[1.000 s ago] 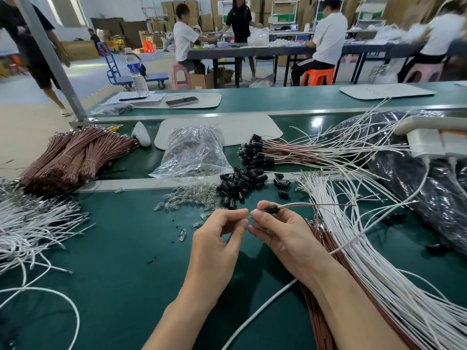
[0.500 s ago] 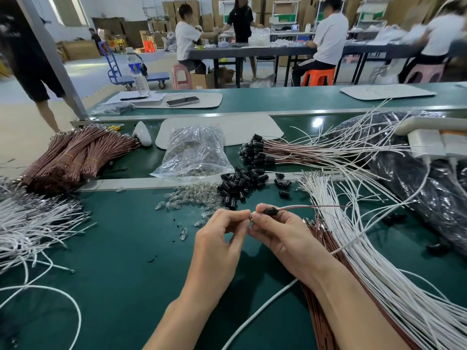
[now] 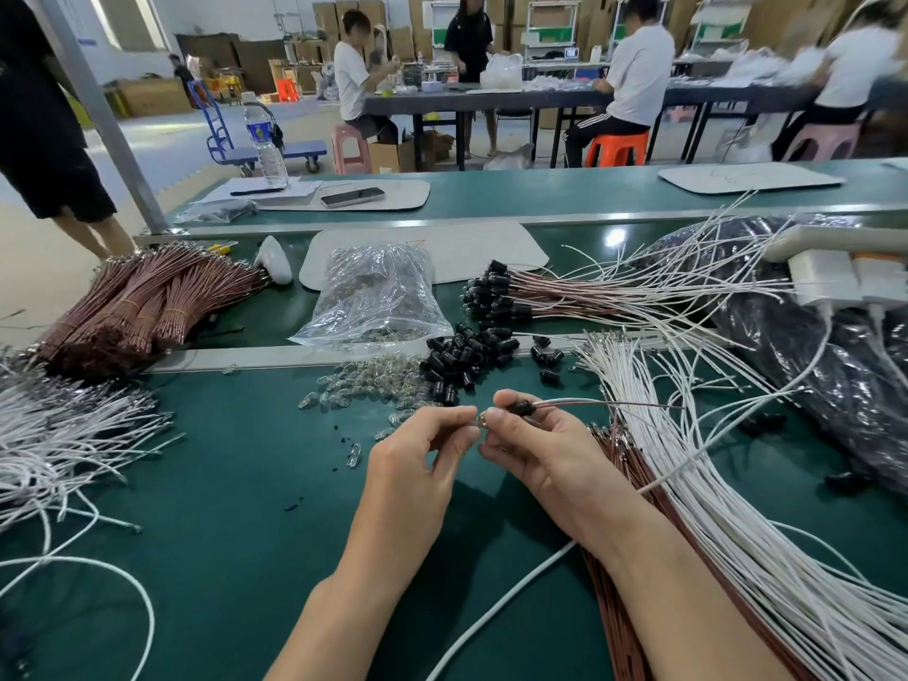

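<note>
Head view puts both hands at the middle of the frame, lifted a little above the green surface (image 3: 221,484), fingertips almost meeting. The right hand (image 3: 545,454) pinches a black socket (image 3: 522,408) between thumb and forefinger, its other fingers curled beneath. The socket's long axis runs nearly level, left to right across the frame, with its mouth facing left and its thin leads (image 3: 614,403) trailing off to the right over the white wires (image 3: 712,508). The left hand (image 3: 412,464) pinches a small glass bulb (image 3: 479,421) at its fingertips, just left of the socket's mouth. The bulb is mostly hidden by the fingers, so I cannot tell whether its base is already inside the socket or only touches the rim. The coming move looks to turn on this line-up: bulb and socket lie on one axis, so the left hand would push rightward while the right hand braces the socket. Loose bulbs (image 3: 363,385) and spare sockets (image 3: 462,361) lie just above the hands in the frame, near but untouched, and a bundle of socketed leads (image 3: 496,297) lies further up, right of centre
</note>
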`<action>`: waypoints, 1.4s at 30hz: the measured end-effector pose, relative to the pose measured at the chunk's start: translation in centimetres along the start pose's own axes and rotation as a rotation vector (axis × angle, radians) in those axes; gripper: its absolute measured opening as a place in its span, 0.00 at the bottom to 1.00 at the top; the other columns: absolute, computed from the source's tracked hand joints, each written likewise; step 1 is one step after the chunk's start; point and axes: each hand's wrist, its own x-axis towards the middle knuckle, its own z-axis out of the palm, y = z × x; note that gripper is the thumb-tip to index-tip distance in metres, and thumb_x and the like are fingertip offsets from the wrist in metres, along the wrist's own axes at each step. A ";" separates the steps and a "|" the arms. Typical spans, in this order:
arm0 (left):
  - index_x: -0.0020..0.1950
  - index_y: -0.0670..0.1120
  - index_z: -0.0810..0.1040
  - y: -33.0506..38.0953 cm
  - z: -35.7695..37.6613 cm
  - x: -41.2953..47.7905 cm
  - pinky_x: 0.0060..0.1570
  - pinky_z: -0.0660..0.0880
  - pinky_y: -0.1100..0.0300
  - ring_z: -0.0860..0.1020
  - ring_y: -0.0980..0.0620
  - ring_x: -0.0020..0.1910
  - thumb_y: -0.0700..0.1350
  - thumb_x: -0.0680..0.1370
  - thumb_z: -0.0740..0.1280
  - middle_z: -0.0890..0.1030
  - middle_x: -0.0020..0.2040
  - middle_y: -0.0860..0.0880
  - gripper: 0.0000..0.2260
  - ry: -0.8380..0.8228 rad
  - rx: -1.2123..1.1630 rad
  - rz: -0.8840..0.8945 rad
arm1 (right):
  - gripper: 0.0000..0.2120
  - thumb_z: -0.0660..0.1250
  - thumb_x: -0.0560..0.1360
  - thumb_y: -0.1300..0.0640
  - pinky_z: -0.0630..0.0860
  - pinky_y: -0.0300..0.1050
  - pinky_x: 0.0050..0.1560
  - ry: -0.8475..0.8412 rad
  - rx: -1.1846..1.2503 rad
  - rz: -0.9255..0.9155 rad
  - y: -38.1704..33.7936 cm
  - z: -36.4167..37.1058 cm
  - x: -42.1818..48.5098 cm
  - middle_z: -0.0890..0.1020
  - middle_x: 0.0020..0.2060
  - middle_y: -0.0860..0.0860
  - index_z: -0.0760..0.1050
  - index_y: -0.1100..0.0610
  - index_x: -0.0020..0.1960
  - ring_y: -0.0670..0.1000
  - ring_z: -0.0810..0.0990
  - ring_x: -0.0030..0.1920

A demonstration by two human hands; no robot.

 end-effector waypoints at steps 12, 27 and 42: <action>0.53 0.53 0.82 0.2 -0.2 -0.2 0.48 0.72 0.76 0.81 0.65 0.48 0.41 0.78 0.73 0.83 0.48 0.63 0.08 -0.014 0.095 0.039 | 0.19 0.78 0.61 0.59 0.82 0.41 0.40 0.021 -0.028 0.025 0.3 -0.1 -0.1 0.84 0.39 0.56 0.80 0.60 0.51 0.49 0.84 0.35; 0.55 0.54 0.76 1.0 -0.4 -0.3 0.44 0.73 0.63 0.78 0.60 0.46 0.46 0.81 0.68 0.77 0.48 0.60 0.05 -0.024 0.298 0.134 | 0.15 0.77 0.65 0.60 0.75 0.36 0.32 -0.012 -0.037 0.069 0.0 -0.2 0.0 0.80 0.33 0.50 0.82 0.57 0.51 0.45 0.78 0.32; 0.56 0.50 0.80 0.8 0.3 -0.3 0.50 0.70 0.75 0.77 0.66 0.49 0.43 0.80 0.70 0.80 0.49 0.59 0.06 -0.007 0.269 0.114 | 0.15 0.75 0.66 0.61 0.77 0.35 0.35 -0.006 -0.011 0.071 -0.1 -0.2 0.1 0.81 0.34 0.50 0.80 0.59 0.52 0.44 0.80 0.35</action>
